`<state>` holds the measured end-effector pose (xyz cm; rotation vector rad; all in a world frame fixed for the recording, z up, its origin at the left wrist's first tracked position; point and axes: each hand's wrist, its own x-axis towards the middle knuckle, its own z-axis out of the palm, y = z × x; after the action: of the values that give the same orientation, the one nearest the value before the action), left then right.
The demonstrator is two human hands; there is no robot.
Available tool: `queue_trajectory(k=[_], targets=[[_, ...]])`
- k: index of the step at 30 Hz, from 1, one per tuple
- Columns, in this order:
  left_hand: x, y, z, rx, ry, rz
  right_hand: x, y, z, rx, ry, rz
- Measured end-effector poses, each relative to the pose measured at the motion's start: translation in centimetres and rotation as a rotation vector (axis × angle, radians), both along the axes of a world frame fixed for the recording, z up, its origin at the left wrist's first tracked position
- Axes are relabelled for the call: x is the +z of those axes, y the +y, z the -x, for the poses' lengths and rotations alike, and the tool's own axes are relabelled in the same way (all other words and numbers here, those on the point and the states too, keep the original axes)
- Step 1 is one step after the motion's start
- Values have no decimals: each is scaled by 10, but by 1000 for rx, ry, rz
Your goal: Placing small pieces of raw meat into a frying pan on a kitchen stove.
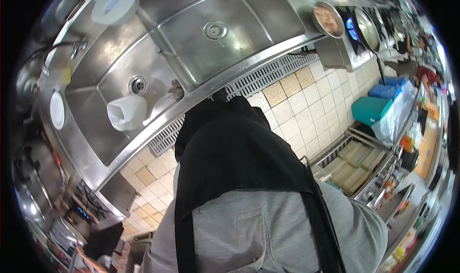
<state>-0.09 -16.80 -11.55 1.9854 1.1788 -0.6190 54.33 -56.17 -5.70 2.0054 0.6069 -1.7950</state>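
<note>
White jug [127, 112] lying in steel sink [91, 129] — neither hand visible

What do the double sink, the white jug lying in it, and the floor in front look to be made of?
Sink: likely stainless steel, with a brushed grey sheen and soft reflections. White jug: probably plastic, matte and slightly translucent. Floor: glazed ceramic tiles, pale with a few tan ones and dark grout lines; a slotted metal drain grate runs along the sink.

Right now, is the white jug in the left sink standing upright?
No, the white jug lies on its side on the floor of the left sink, near the drain.
</note>
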Motion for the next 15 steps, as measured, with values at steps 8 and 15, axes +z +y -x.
queue_trajectory(k=[8, 15], targets=[[-76, 82, -25, -224, -90, -44, 5, -16, 70, -183, -66, 67], [-101, 120, -87, -390, -148, -133, -10, -53, 108, -319, -91, 74]])
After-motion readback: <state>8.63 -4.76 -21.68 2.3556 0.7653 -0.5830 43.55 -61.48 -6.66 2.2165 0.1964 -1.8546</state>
